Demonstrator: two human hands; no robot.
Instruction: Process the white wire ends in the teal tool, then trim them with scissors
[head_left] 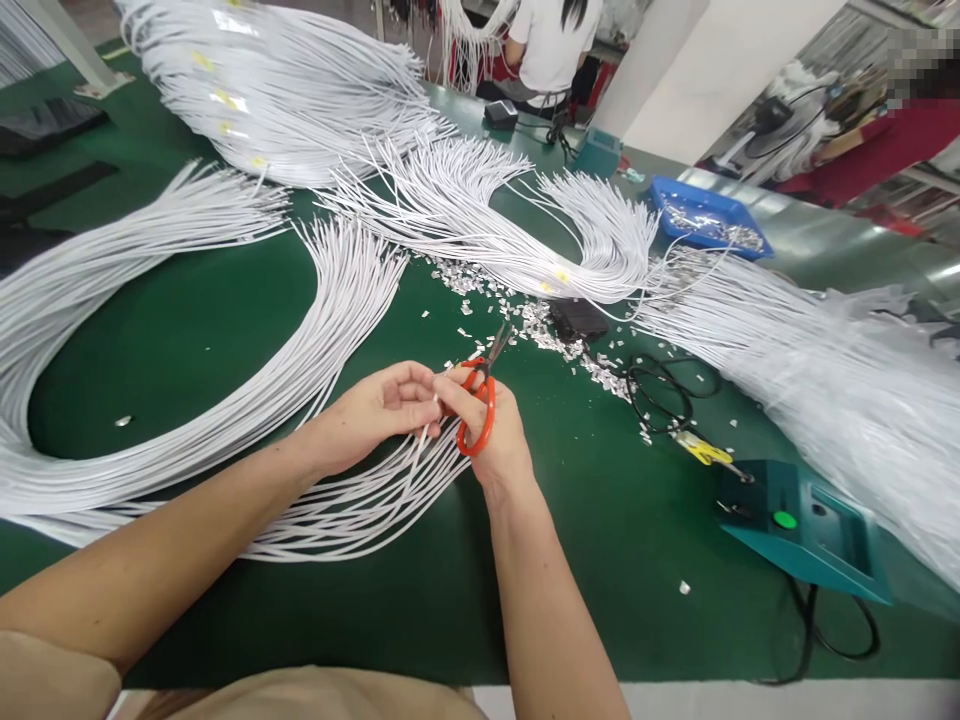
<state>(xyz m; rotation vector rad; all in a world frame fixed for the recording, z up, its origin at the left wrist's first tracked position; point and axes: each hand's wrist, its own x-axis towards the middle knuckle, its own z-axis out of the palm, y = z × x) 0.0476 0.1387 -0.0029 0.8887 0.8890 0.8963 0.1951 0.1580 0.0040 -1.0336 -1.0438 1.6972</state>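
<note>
My left hand [394,405] is closed on the end part of a white cable [422,440], thumb and fingers pinched together. Right beside it, touching or nearly so, my right hand [491,420] is closed around scissors [480,425] with orange-red handles, their blades pointing away from me. The fingertips of both hands meet near the cable's end, and that end is hidden by them. Loose white cables [352,515] fan out on the table under my hands. A large curved bundle of white cables [225,440] lies to the left.
Small silvery scraps [540,325] litter the green table [600,560]. More cable bundles [300,90] lie at the back. A blue tray [712,225] holds small metal parts. At right are a teal device [802,530], a yellow clip [701,448] and plastic-covered cables [847,390]. Two people work beyond.
</note>
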